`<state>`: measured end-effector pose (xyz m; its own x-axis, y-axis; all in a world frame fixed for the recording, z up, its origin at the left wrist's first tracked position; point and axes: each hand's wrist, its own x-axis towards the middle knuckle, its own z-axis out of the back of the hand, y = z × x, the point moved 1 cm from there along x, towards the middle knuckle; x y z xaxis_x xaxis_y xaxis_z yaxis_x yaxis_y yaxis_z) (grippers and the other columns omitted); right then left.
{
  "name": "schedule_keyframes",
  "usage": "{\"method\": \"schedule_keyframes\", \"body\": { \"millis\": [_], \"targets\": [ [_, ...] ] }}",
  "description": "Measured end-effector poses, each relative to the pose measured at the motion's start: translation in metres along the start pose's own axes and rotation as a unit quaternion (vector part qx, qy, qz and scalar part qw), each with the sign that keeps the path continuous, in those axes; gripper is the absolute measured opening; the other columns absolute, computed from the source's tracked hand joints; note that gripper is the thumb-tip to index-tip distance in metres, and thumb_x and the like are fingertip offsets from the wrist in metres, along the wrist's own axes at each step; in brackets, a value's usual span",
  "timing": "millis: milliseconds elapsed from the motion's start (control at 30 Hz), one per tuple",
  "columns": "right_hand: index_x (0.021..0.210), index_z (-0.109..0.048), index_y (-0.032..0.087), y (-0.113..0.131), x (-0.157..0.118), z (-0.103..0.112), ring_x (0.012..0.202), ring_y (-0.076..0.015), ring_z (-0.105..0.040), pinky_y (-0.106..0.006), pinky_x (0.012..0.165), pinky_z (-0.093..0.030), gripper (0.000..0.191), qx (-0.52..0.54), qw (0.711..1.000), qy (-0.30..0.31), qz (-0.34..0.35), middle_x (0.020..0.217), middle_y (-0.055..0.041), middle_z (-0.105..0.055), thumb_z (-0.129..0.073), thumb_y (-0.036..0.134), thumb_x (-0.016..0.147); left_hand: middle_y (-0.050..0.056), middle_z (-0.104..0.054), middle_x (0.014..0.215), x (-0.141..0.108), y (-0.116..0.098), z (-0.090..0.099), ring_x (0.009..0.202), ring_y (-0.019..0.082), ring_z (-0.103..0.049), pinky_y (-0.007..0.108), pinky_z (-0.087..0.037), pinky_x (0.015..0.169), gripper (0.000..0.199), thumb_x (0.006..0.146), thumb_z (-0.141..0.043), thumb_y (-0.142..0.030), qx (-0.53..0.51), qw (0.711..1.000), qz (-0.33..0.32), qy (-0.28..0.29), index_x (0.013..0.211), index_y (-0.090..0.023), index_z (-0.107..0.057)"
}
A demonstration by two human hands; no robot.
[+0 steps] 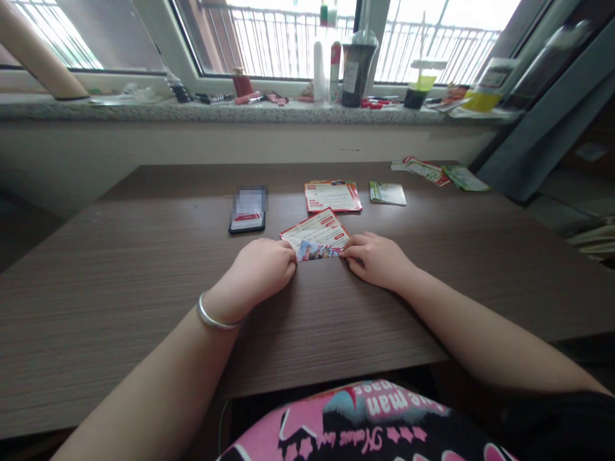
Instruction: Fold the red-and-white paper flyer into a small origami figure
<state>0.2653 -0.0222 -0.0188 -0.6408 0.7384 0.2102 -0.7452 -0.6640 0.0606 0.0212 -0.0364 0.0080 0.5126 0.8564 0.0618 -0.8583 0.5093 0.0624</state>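
Note:
A printed card (pixel 317 232) with red edging lies on the table, its near part folded over so that a colourful picture shows along the front. My left hand (pixel 265 266), with a silver bangle at the wrist, has its fingers closed on the card's left corner. At the right corner, my right hand (pixel 377 258) pinches the fold between thumb and fingers. Just behind the card sits a stack of similar red-edged cards (pixel 332 196). The fingertips of my left hand are partly hidden.
A phone (pixel 248 211) lies left of the cards. A small stack of greenish cards (pixel 387 193) is to the right, with more cards (pixel 425 170) at the table's far right. Bottles and cups, including a dark cup (pixel 358 73), line the windowsill (pixel 288 114).

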Motion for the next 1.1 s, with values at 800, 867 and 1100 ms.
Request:
{"method": "schedule_keyframes", "body": {
  "millis": [800, 867, 1100],
  "targets": [
    [0.101, -0.073, 0.023, -0.011, 0.002, 0.004, 0.102, -0.0195, -0.062, -0.040, 0.094, -0.046, 0.021, 0.135, 0.982, -0.096, 0.090, 0.106, -0.0057, -0.072, -0.055, 0.022, 0.090, 0.012, -0.055, 0.136, 0.004, -0.007, -0.024, 0.131, 0.026, -0.047, 0.045, -0.038, 0.110, 0.033, 0.093, -0.048, -0.040, -0.093, 0.995, -0.021, -0.011, 0.116, -0.019, -0.060],
    [0.100, -0.073, 0.023, -0.012, 0.001, 0.003, 0.103, -0.0194, -0.061, -0.040, 0.094, -0.046, 0.020, 0.139, 0.982, -0.083, 0.097, 0.107, -0.0055, -0.072, -0.055, 0.022, 0.091, 0.012, -0.056, 0.136, 0.005, -0.005, -0.026, 0.132, 0.027, -0.046, 0.046, -0.037, 0.111, 0.033, 0.091, -0.052, -0.040, -0.100, 0.995, -0.022, -0.010, 0.115, -0.018, -0.060],
    [0.102, -0.073, 0.023, -0.012, 0.000, 0.001, 0.113, -0.0210, -0.056, -0.040, 0.101, -0.045, 0.021, 0.142, 0.981, -0.035, 0.126, 0.115, -0.0047, -0.069, -0.057, 0.026, 0.090, 0.009, -0.049, 0.144, 0.006, -0.005, -0.031, 0.135, 0.032, -0.041, 0.053, -0.034, 0.110, 0.035, 0.092, -0.052, -0.035, -0.052, 0.998, -0.020, -0.030, 0.126, -0.026, -0.058]
  ]
}}
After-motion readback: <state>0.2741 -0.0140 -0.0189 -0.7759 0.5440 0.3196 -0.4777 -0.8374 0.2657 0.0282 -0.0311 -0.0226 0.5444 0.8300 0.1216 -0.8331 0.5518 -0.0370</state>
